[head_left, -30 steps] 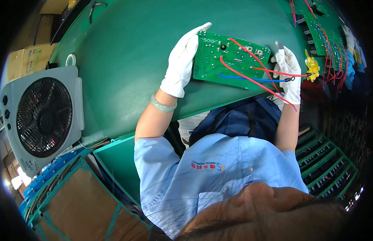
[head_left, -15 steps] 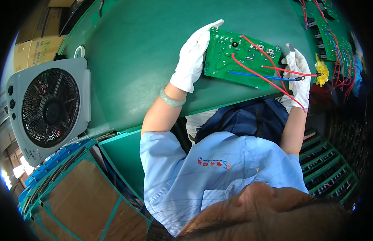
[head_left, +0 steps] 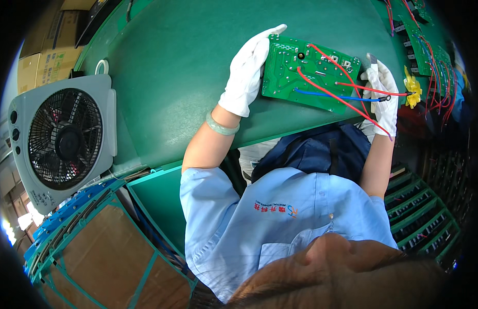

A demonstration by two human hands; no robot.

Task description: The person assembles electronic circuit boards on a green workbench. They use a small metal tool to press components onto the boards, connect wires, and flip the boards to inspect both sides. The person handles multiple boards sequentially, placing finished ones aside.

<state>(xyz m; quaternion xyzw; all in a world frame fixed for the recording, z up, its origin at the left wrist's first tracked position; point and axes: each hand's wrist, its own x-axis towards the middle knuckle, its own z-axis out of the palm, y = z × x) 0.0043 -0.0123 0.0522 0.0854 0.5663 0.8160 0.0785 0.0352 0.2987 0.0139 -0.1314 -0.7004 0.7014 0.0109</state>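
Note:
A green circuit board (head_left: 285, 77) is held up over the green-topped table (head_left: 172, 67), its soldered side showing. My white-gloved left hand (head_left: 246, 72) grips its left edge, thumb and fingers around it. At the opposite edge my right hand (head_left: 384, 98), also gloved, has its fingers bent against the board. A thin greyish piece (head_left: 372, 58) shows at the right fingertips; I cannot make out what it is. Several red wires (head_left: 329, 95) and a blue wire (head_left: 347, 98) with a ring terminal trail from the board across my right hand.
A grey box fan (head_left: 64, 139) stands at the left, by cardboard boxes (head_left: 48, 62). More wired circuit boards (head_left: 427, 56) lie at the far right, near a yellow bundle (head_left: 412, 88). Below right is a slotted green rack (head_left: 422, 211).
The board has tilted slightly in my hands, and the blue wire's ring terminal has shifted a little up and to the right. Both hands keep nearly the same place.

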